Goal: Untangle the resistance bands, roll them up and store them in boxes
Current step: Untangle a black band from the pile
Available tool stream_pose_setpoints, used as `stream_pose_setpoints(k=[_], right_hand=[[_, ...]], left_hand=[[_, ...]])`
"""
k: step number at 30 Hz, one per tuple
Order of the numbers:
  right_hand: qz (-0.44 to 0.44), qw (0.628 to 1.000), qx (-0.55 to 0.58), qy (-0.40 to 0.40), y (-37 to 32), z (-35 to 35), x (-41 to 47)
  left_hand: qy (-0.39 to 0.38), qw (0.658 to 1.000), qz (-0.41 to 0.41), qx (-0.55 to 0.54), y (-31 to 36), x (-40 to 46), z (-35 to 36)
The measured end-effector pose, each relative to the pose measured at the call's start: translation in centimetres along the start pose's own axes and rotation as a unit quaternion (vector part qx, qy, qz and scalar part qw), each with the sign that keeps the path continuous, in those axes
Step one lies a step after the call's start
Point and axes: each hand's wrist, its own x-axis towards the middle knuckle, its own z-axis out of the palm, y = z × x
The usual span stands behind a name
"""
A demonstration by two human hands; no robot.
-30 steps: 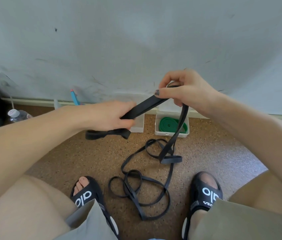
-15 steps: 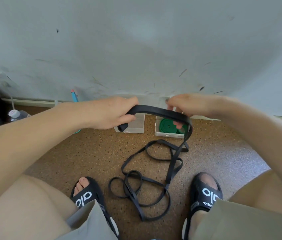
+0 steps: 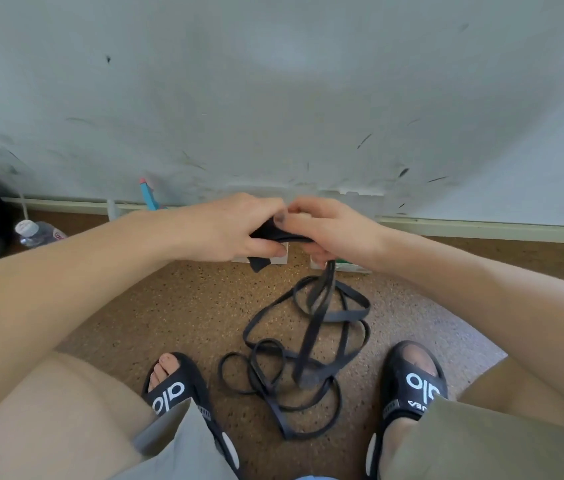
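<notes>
A black resistance band (image 3: 311,334) lies in tangled loops on the cork floor between my feet, and one strand rises to my hands. My left hand (image 3: 235,230) and my right hand (image 3: 329,230) meet above the floor, both gripping a folded bunch of that band. A short end of it sticks out below my left thumb. Behind my hands stand two clear boxes: one (image 3: 278,258) mostly hidden by my left hand, the other (image 3: 353,266) showing a sliver of a green band.
A scuffed white wall with a baseboard (image 3: 481,228) runs close behind the boxes. A water bottle (image 3: 36,232) lies at the far left beside a dark bag. A blue and red object (image 3: 147,192) leans on the wall. My sandalled feet flank the tangle.
My hands have come together from wide apart, folding the stretched band section into a small bunch. The hanging strand has shifted and the floor loops have moved slightly.
</notes>
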Motion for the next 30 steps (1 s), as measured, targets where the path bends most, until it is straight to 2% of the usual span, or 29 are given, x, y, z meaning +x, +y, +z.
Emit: stream_pose_setpoints(k=[3,7,14,20,25,30], right_hand=[[0.041,0.999,0.0,-0.002,-0.3,-0.7,0.5],[0.09,0.992,0.011,-0.092,-0.7,-1.5,0.2],[0.055,0.993,0.095,-0.053,-0.6,-2.1,-0.1],[0.041,0.991,0.124,-0.025,-0.6,-2.9,-0.4],[0.042,0.987,0.156,-0.001,-0.8,-3.8,-0.3],[0.043,0.98,0.192,0.02,-1.1,-4.3,-0.4]], left_hand=[[0.032,0.999,-0.014,-0.04,-0.4,-0.2,-0.1],[0.042,0.998,0.008,-0.037,-0.1,-0.4,-0.4],[0.093,0.992,-0.009,-0.082,-0.5,-0.8,-0.9],[0.089,0.993,-0.047,-0.059,-2.1,-0.8,-0.9],[0.089,0.995,0.014,-0.045,-2.1,-1.2,-0.9],[0.133,0.987,0.088,0.027,-1.8,-1.5,-1.3]])
